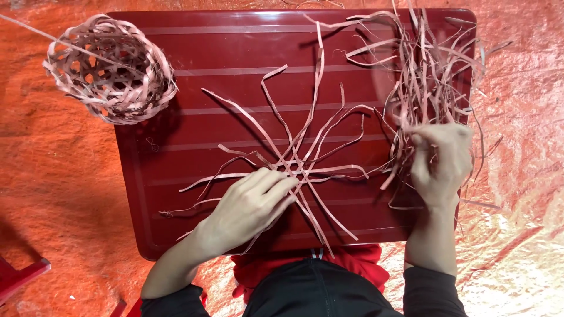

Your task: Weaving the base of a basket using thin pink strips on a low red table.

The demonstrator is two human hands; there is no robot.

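Several thin pale strips (305,158) lie crossed in a star shape on a dark red tray-like table (194,147). My left hand (249,205) presses flat on the crossing, fingers together over the centre. My right hand (440,161) is at the table's right edge, fingers closed in a loose pile of strips (423,76), pinching some of them.
A small woven basket (110,67) sits at the table's far left corner, half off the edge. An orange sheet (47,176) covers the floor all around. A red object (20,276) pokes in at the lower left.
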